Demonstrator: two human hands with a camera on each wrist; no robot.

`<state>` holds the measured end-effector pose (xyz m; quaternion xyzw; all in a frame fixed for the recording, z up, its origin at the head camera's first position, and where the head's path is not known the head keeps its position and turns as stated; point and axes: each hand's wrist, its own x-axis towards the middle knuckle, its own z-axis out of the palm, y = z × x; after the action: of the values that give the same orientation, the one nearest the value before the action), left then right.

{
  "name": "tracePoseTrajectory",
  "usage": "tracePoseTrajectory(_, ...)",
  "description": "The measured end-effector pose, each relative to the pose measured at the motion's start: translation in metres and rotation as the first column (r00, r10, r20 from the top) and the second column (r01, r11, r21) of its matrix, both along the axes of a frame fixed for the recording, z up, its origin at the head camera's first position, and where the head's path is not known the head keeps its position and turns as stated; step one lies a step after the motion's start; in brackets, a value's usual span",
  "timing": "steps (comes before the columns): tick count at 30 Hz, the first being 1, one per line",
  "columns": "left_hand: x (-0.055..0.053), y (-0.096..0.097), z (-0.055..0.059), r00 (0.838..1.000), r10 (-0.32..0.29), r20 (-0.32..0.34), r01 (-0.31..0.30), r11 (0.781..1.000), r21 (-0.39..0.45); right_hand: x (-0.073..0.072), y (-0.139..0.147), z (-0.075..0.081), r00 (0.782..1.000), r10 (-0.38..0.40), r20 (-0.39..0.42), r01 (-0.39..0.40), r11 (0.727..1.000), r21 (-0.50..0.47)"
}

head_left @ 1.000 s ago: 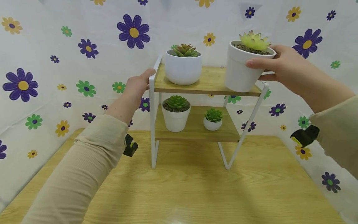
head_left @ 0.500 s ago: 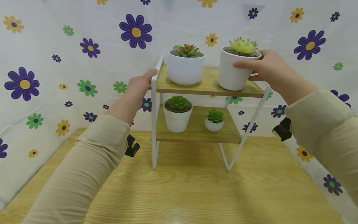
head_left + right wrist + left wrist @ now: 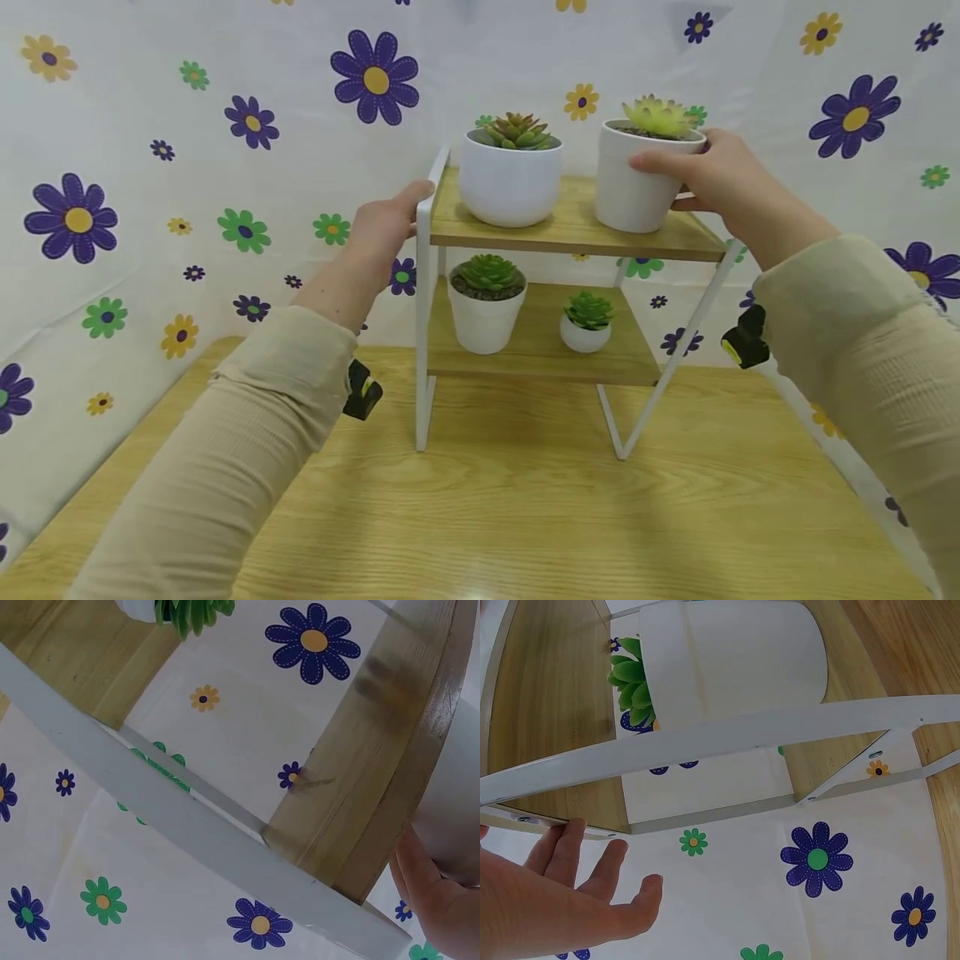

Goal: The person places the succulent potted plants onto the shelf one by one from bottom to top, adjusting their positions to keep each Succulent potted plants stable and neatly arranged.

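My right hand [image 3: 723, 179] grips a tall white pot holding a yellow-green succulent [image 3: 636, 187], thumb across its front and fingers round the far side. The pot's base is at the right part of the top board of a two-tier plant shelf [image 3: 585, 243]. At the shelf's upper left corner, my left hand [image 3: 382, 225] holds the white metal frame, thumb on top. The left wrist view has that hand's fingers [image 3: 568, 851] against the underside edge. A round white pot with a reddish-green succulent [image 3: 512, 183] stands on the top board's left.
On the lower board stand a white pot with a green succulent [image 3: 486, 321] and a small white bowl with a green succulent [image 3: 585, 335]. The shelf's angled legs stand on a wooden table [image 3: 480, 517]. Flower-patterned cloth [image 3: 300, 108] surrounds the table on the visible sides.
My right hand has brought the yellow-green succulent's pot left and back, more upright on the top board. The left hand keeps its hold on the frame. The head view has shifted slightly.
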<state>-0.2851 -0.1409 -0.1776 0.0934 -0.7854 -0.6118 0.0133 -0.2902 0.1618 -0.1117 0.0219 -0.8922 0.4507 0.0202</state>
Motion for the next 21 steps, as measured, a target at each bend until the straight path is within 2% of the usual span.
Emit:
tracePoseTrajectory(10, -0.0018, -0.0007, -0.0015, 1.0, -0.003, -0.002, 0.003, 1.0, -0.006, -0.0023, -0.0012, -0.0027, 1.0, 0.002, 0.024, -0.003, 1.0, 0.012)
tracePoseTrajectory(21, -0.0062, 0.0011, -0.0023, 1.0, -0.005, -0.004, 0.005, 1.0, -0.003, 0.0036, -0.003, -0.003, 0.996, -0.032, 0.085, 0.03, 0.999, 0.033)
